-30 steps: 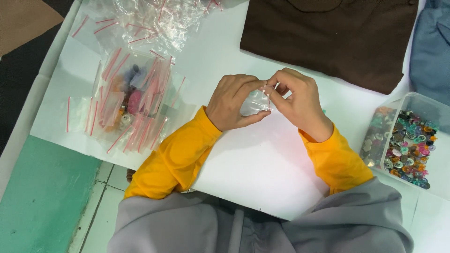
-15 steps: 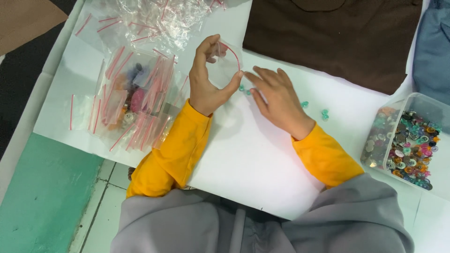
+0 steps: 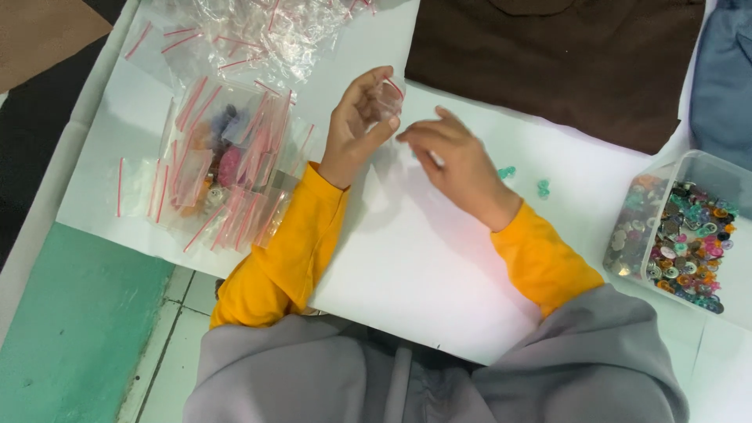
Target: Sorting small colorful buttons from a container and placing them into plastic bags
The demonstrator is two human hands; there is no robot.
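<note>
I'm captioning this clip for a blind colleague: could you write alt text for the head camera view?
Seen from above, the left hand holds up a small clear plastic zip bag while the right hand rests on the white table beside small teal buttons. A pile of red-striped clear zip bags lies left, a clear plastic tub of colourful buttons right.

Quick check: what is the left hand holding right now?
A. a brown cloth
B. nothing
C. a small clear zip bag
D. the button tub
C: the left hand pinches a small clear zip bag raised off the white sheet, while the right hand hovers beside it with nothing visible in it.
</note>
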